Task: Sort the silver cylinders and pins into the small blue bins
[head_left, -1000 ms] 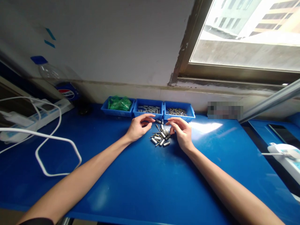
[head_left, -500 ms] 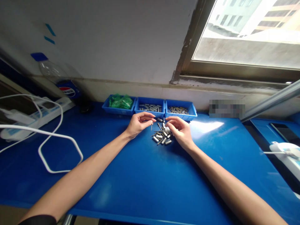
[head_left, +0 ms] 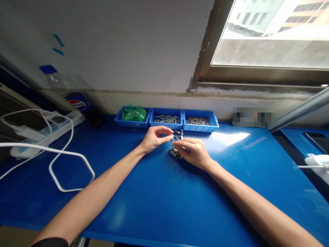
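My left hand point(head_left: 155, 139) is above the blue table, its thumb and forefinger pinched on a thin metal pin point(head_left: 173, 139), mostly hidden by the fingertips. Close beside it, on the right, my right hand point(head_left: 194, 151) has its fingers and thumb closed together; whatever they hold is too small to make out. The fingertips of both hands nearly meet. Partly covered by my right hand lies a loose pile of silver metal cylinders and thin pins point(head_left: 174, 153). A few more cylinders point(head_left: 177, 132) lie just behind the hands.
Along the wall stand three blue bins: one with a green plastic bag point(head_left: 134, 113), one with metal cylinders point(head_left: 167, 119), one with thin metal pins point(head_left: 197, 121). On the left are a Pepsi bottle point(head_left: 78, 101), a power strip point(head_left: 61, 125) and white cables point(head_left: 72, 151).
My right hand has moved left, from the pile's right side to my left fingertips, and its fingers have closed. My left hand keeps its pinch. The view has shifted slightly.
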The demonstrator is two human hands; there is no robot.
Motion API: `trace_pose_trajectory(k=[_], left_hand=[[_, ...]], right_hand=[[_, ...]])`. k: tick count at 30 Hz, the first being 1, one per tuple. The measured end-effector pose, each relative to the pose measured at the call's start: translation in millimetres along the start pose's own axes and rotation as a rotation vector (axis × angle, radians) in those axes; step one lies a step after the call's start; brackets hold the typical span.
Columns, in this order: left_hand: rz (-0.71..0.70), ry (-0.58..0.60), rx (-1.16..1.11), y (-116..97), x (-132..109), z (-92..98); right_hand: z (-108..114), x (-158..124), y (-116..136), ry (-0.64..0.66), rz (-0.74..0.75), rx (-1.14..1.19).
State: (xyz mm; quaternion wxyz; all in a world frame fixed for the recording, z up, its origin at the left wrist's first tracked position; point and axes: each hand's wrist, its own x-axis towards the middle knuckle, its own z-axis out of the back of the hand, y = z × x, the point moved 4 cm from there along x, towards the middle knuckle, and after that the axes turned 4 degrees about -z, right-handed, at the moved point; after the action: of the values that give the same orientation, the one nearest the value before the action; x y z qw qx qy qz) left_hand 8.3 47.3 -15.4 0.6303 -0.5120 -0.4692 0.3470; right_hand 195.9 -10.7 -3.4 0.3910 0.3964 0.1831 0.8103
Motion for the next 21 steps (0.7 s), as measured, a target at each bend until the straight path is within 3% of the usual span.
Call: trace_pose_trajectory(k=[4, 8, 12, 16, 21], left_hand=[[-0.082, 0.02, 0.168, -5.5, -1.7, -5.3], [-0.311, 0.085, 0.508, -11.4, -6.3, -15.1], [-0.435, 0.218, 0.649, -8.0, -11.4, -23.2], [-0.466, 0.198, 0.736, -5.9, -12.0, -22.8], [-0.407, 0.19, 0.744, -6.0, -9.5, -22.4]], right_hand=[[17.2, 0.6, -10.8, -0.193, -0.259, 0.189], [27.8, -2.9, -21.6, -0.404, -0.39, 0.292], [25.4, -2.4, -24.4, -0.424, -0.393, 0.347], [23.5, -1.7, -23.7, -0.422, -0.38, 0.367], [23.5, -2.0, -25.9, -0.42, -0.411, 0.374]])
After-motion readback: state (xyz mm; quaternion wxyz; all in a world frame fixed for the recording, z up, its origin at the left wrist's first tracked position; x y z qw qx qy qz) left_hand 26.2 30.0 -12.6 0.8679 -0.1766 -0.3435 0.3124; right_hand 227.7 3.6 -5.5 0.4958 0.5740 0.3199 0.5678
